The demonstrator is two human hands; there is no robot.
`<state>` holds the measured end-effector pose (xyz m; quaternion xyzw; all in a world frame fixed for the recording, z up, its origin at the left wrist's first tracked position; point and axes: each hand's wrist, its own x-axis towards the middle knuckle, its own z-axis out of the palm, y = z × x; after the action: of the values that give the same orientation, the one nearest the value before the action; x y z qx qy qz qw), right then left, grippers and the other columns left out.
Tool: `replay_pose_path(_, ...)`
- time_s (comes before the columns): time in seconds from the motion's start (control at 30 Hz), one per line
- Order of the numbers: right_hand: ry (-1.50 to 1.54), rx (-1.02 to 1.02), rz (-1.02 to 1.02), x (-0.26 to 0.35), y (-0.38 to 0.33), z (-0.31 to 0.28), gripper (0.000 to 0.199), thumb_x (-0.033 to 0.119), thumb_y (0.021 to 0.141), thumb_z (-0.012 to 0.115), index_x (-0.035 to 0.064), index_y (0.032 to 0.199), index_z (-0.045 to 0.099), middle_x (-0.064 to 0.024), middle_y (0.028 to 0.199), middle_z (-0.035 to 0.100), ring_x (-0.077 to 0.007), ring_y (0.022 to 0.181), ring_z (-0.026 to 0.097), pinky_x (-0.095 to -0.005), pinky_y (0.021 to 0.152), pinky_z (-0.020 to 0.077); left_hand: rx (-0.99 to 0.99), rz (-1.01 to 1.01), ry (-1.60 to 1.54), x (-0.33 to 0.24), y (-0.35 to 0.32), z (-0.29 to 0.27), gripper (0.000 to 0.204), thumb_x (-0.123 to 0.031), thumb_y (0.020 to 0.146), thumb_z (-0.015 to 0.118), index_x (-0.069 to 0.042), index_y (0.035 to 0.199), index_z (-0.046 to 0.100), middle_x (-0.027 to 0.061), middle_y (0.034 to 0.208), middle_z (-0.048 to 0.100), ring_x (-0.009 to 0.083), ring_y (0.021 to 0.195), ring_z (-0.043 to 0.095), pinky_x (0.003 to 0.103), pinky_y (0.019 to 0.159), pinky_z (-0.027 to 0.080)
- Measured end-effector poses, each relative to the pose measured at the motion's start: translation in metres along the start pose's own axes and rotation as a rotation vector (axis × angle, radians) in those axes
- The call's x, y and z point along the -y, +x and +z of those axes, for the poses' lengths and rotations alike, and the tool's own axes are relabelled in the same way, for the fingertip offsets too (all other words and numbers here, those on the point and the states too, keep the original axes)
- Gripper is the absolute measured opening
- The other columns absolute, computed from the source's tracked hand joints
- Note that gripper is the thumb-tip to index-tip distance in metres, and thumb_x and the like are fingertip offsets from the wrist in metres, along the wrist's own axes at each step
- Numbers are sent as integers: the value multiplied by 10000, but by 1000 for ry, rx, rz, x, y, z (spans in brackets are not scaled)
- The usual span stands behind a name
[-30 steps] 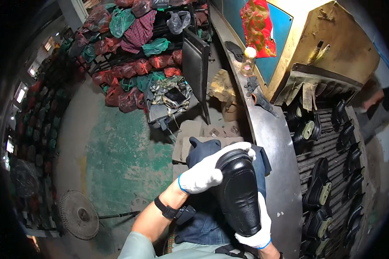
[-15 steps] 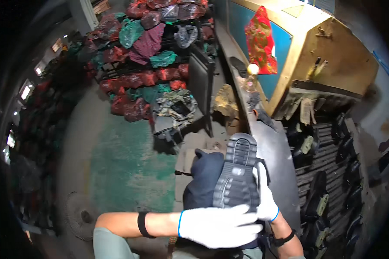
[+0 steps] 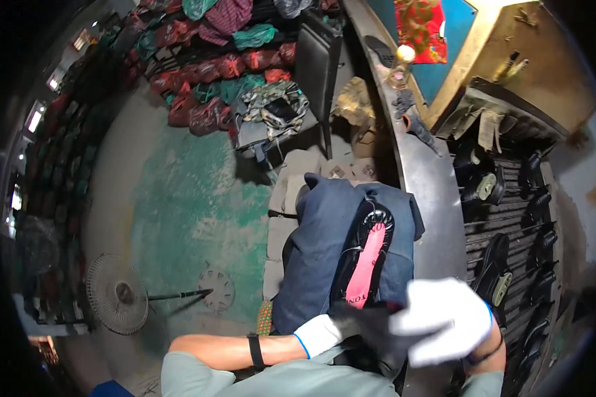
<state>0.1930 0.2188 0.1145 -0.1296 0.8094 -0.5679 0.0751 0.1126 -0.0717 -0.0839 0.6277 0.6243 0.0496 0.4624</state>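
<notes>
A black shoe-shaped piece with a pink strip [image 3: 366, 268] down its middle and a glossy rim lies lengthwise on the dark blue cloth [image 3: 311, 258] in front of me. My left hand [image 3: 320, 334], in a white glove, is at its near end, its fingers mostly hidden. To the right, my right hand [image 3: 444, 321], also gloved, is smeared by motion. A dark, blurred piece [image 3: 381, 331] stretches between the two hands, and the right hand seems closed on it. Its kind cannot be made out.
A metal ledge [image 3: 430, 205] runs along my right, with a bottle [image 3: 399, 73] farther up. Beyond it stands a slatted rack [image 3: 510, 218] of black shoes. A fan [image 3: 119, 291] lies at left. A chair [image 3: 314, 73] and bagged bundles [image 3: 205, 116] are ahead.
The black treaded sole that faced up between my hands is out of plain sight. The pink-striped piece now shows on the cloth. My left hand moved nearer me, and the view has shifted.
</notes>
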Motion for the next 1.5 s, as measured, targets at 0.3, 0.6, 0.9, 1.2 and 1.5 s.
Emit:
replay_pose_path(0.3, -250, -247, -109, -66, 9, 29, 539, 280, 796, 943, 92, 1287, 825, -65, 938, 612, -309, 904, 601, -429, 806, 530, -705, 360, -18, -4, -22, -53, 415, -149, 932, 705, 2, 1319, 696, 215, 1417, 664, 413, 1400, 585, 471, 1174, 496)
replay_pose_path(0.6, 570, -543, 125, -108, 10, 58, 673, 230, 633, 1053, -4, 1215, 810, -97, 1161, 666, -236, 1066, 623, -390, 987, 516, -970, 241, -455, -2, -22, -156, 475, -77, 829, 887, -28, 1278, 740, 157, 1215, 753, 387, 1122, 718, 462, 996, 566)
replay_pose_path(0.9, 268, -864, 617, -109, 51, 55, 650, -2, 630, 934, -13, 1262, 779, -85, 1048, 692, -173, 852, 632, -313, 814, 534, -828, -291, -573, 16, -3, -209, 639, -248, 702, 981, -64, 1269, 749, 155, 1238, 708, 360, 1056, 716, 410, 904, 597)
replay_pose_path(1.2, 23, -501, 766, -99, 55, 35, 705, 479, 980, 742, 27, 1510, 631, -194, 1523, 669, -322, 1259, 739, -428, 1083, 577, -720, -403, -451, -8, -10, -241, 443, -335, 1003, 785, 42, 1234, 752, 258, 1134, 782, 425, 1013, 736, 477, 935, 579)
replay_pose_path(1.5, -421, -1211, 186, -73, 56, 123, 478, 364, 984, 720, -25, 1261, 705, -226, 952, 649, -425, 893, 667, -513, 768, 554, -1072, -491, -84, -75, -32, -182, 458, -348, 1014, 780, 74, 1188, 739, 294, 1165, 758, 426, 1063, 720, 486, 983, 558)
